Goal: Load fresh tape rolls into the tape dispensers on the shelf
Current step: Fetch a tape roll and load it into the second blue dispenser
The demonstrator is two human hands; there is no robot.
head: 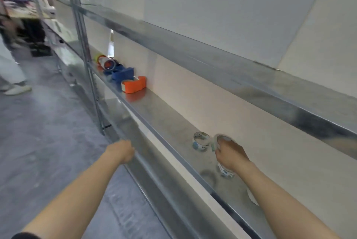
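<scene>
Clear tape is sitting under curled fingers (pixel 225 143): the right hand (pixel 231 156) is gripping the rim of a clear tape roll (pixel 222 138) on the steel shelf (pixel 164 119), well apart from the orange tape dispenser (pixel 135 85). A second roll (pixel 201 141) is lying just on the dispenser's side of it. The left hand (pixel 123 150) is hanging by the lower rail, nearer the dispenser, its fingers hidden, so I cannot tell their state. The blue tape dispenser (pixel 122 73) is standing just beyond the orange one. Loading looks barely begun, with this roll not yet carried over.

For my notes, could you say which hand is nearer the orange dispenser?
Left hand: at the lower shelf edge below the dispenser; right hand grips a roll farther off.
</scene>
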